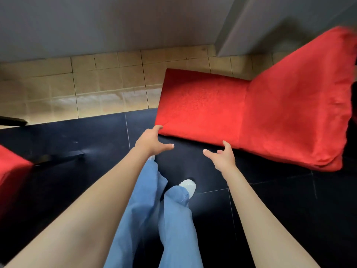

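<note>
A chair in a red fabric cover stands ahead of me, its flat seat (201,105) towards me and its back (297,113) rising to the right. My left hand (152,141) reaches the seat's near left corner, fingertips touching the cover there and thumb spread apart below. At the seat's front edge my right hand (224,157) has its fingers spread, with the fingertips against the red fabric. Neither hand visibly holds the cloth.
A second red-covered chair (11,171) shows at the left edge, with a black leg (63,154) beside it. Beige wall tiles (96,84) run behind the dark floor (270,200). My blue trousers (164,209) and a white shoe (188,185) are below.
</note>
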{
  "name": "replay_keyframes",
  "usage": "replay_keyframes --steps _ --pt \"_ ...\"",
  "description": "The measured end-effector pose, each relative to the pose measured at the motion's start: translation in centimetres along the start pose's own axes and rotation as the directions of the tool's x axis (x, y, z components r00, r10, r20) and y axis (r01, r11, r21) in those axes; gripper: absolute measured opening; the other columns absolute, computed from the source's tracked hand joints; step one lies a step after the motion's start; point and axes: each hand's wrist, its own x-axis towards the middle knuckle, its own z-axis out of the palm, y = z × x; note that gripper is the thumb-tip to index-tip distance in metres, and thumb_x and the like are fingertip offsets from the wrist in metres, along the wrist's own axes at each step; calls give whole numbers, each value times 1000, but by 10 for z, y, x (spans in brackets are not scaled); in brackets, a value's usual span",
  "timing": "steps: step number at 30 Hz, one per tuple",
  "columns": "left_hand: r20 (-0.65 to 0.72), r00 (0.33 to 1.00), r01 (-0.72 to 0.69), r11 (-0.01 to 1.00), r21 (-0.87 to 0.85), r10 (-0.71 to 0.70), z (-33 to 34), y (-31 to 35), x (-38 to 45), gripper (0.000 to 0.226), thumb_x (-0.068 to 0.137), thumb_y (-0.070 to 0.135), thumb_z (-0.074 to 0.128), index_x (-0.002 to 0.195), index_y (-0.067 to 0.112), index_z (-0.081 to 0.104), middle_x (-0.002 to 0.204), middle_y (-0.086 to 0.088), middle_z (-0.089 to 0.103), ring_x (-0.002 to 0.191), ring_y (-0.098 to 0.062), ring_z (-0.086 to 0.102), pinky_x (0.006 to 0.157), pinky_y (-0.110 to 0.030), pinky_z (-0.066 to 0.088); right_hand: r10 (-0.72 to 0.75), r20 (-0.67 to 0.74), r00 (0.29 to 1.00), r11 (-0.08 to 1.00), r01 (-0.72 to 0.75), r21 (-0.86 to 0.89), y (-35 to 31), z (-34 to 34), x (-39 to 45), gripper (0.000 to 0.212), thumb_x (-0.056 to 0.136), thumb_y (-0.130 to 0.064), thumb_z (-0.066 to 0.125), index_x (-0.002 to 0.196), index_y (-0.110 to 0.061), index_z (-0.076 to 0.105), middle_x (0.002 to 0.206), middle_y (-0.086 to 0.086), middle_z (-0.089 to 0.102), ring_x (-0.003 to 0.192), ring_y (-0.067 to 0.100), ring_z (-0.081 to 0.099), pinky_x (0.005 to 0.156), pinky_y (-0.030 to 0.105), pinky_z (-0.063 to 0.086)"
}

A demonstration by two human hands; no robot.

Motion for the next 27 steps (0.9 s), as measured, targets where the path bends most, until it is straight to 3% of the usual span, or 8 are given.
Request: replay_keyframes --steps 7,10,16,23,27 --pt "5 1000 29 992 -125 -28 85 -19 117 98 72 48 79 150 29 24 144 -12 38 131 -25 43 101 -32 37 47 -47 998 998 -45 33 34 40 128 96 78 -36 78 153 -24 20 146 8 42 120 24 51 106 45 42" --pt "13 997 71 986 -150 -70 117 -37 160 96 73 50 77 150 30 24 142 -13 37 127 -26 46 97 -29 36 64 -81 995 997 -61 37 53 52 178 94 80 -34 77 153 -23 19 148 8 40 131 25 45 107 44 42" --pt "-3 981 190 956 -224 -196 178 -65 218 96 76 50 75 151 30 19 143 -14 33 129 -31 43 108 -40 36 82 -191 978 996 -86 -12 95 78 247 94 84 -34 73 155 -21 11 149 14 38 135 30 40 108 39 34" --pt "-19 944 294 863 -411 -331 250 -72 265 97 84 46 69 154 26 5 147 -18 30 130 -35 42 104 -43 36 64 -376 924 998 -61 18 124 108 295 100 88 -46 65 154 -25 -7 148 24 27 113 42 54 89 43 42" --pt "-66 935 278 837 -472 -348 277 -73 288 102 85 48 67 154 25 -4 149 -20 27 126 -38 46 102 -43 37 59 -428 902 998 -56 19 135 118 323 98 89 -51 61 153 -30 -10 154 25 14 107 44 57 92 45 44"
